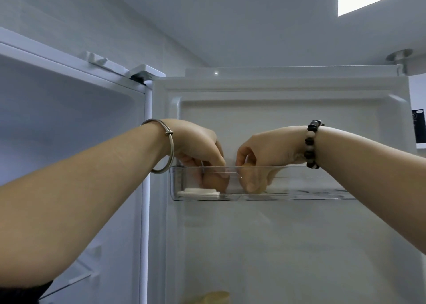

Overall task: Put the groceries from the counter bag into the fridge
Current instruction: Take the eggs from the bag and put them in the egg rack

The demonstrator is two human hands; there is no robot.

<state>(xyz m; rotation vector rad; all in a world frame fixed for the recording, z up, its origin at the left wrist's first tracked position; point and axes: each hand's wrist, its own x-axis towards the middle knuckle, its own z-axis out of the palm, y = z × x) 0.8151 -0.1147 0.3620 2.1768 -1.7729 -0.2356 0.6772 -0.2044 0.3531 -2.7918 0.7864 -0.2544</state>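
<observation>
The fridge door stands open in front of me, and its top clear door shelf [306,188] holds an egg tray with round holes [318,192]. Both hands reach over the rim into the shelf's left part. My left hand [198,140], a metal bangle on its wrist, curls its fingers round a brown egg [215,183] just above a white flat piece [198,192] of the tray. My right hand [272,147], wearing a bead bracelet, pinches a second tan egg [248,165], which its fingers mostly hide. The bag is out of view.
The fridge's main compartment [69,119] lies open at the left, with a glass shelf [76,278] low down. A pale yellow item [214,298] sits at the door's bottom edge. Below the shelf is the door's inner panel [276,246].
</observation>
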